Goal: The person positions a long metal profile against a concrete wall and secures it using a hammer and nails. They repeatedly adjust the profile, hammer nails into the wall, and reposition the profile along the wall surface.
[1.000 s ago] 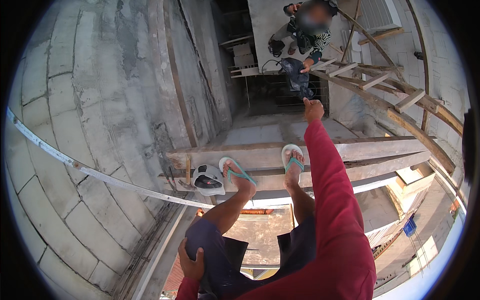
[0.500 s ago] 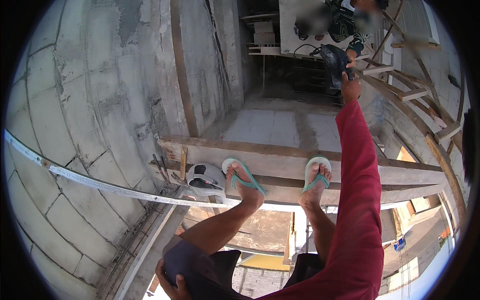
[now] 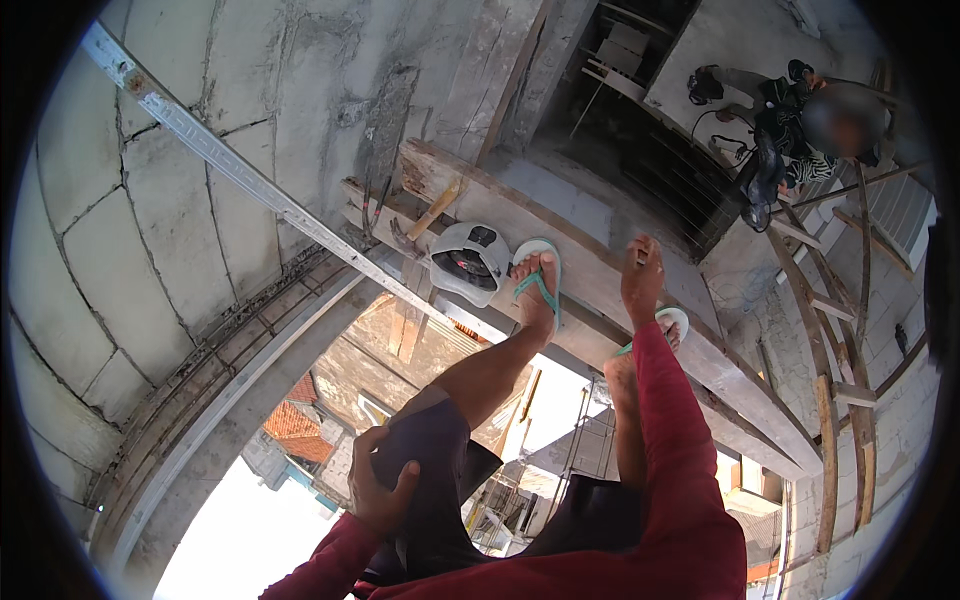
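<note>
1. The right hand (image 3: 642,275) is raised to the right of the grey cap (image 3: 472,266), fingers bent; a pale fleck shows there, too small for me to tell whether something is gripped.
2. The left hand (image 3: 382,487) lies relaxed over the knee of the dark shorts (image 3: 425,440), thumb apart from the fingers, on the near side of the cap.
3. The wooden beam (image 3: 722,378) passes beyond the cap and on to its right, behind the right hand in view.
4. The left flip-flop (image 3: 540,280) is just right of the cap; the wooden-handled hammer (image 3: 437,205), just left.
5. Well beyond the cap, to its right, a dark bag (image 3: 765,175) hangs beside another person's patterned sleeve (image 3: 812,168).
</note>
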A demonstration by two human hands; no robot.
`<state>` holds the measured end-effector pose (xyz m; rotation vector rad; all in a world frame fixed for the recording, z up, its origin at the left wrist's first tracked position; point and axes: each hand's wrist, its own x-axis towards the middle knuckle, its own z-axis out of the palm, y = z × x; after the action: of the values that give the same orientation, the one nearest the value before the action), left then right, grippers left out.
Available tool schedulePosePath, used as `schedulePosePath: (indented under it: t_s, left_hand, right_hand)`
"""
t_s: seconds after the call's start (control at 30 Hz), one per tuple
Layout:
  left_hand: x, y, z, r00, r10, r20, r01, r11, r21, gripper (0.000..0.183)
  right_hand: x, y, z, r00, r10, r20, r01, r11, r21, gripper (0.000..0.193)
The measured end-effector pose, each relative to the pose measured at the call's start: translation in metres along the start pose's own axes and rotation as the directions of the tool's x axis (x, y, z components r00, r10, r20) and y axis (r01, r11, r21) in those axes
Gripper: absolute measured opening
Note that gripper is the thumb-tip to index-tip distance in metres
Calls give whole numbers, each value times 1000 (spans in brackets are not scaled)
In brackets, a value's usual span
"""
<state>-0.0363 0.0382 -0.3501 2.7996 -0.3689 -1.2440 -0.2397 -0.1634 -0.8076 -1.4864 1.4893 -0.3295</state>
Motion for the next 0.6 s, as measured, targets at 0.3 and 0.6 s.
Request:
schedulePosePath:
  t_s: [0.3,0.6]
  left_hand:
    - [-5,-1,-13,1000,-23,-15,22,999,-30,58]
    - [-13,15,-22,794,-348,498,395,919,14,78]
  right_hand:
    - [-72,-148,175,871,-37,490,255,887,-386,58]
    - [-149,-287,67,511,-140,848,389,917,-83,50]
